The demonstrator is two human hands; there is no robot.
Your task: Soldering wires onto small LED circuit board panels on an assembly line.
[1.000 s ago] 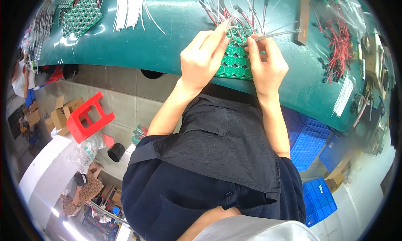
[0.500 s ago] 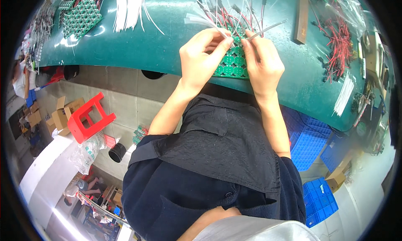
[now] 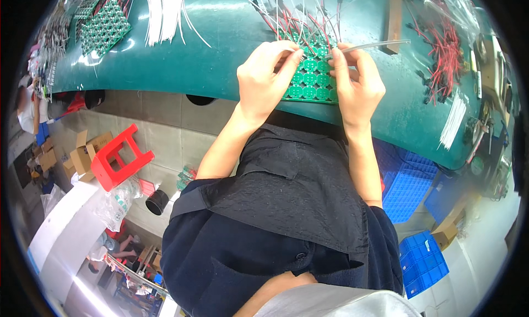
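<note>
A green panel of small round circuit boards (image 3: 310, 92) lies at the table's near edge, between my hands. Red and black wires with dark connectors (image 3: 297, 24) and thin white wires stand up from its far part. My left hand (image 3: 269, 77) is closed in a pinch at the panel's left side; what its fingertips hold is partly hidden, apparently a thin white wire. My right hand (image 3: 358, 84) pinches pale, thin wires (image 3: 380, 43), whose loose ends stick out to the right over the table. Its fingertips are just above the panel's right side.
Bundles of white wires (image 3: 165, 15) lie at the far left and more white wires (image 3: 453, 121) at the right. A pile of red wires (image 3: 445, 63) sits by a brown bar (image 3: 393, 19). Another green panel (image 3: 104, 28) is far left. Below stand a red stool (image 3: 118, 160) and blue crates (image 3: 421, 262).
My right hand has moved a little right, away from my left hand, and the pale wires in it now reach further right. My left hand is almost where it was.
</note>
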